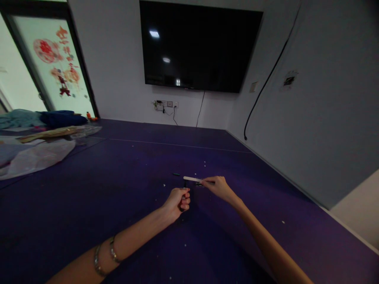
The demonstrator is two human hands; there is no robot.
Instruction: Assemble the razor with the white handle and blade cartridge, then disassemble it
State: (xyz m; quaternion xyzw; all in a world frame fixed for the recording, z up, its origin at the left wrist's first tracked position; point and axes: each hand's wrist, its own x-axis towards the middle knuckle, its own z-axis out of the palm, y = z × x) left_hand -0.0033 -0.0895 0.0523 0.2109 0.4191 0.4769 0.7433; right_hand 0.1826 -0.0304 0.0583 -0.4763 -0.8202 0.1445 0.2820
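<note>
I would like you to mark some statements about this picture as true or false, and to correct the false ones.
1. The right hand holds a pale stick. True.
2. The left hand lies flat and open. False: it is curled closed around a dark object.
3. A small green piece lies on the purple surface. True.
4. Both bracelets are on the right forearm. False: they are on the left forearm.
5. The television hangs above the wall sockets. True.

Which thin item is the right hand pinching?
The white stick: the only pale one, its end pinched by the right hand. The green piece lies on the purple surface, apart from both hands; the dark item is in the left hand.
</note>
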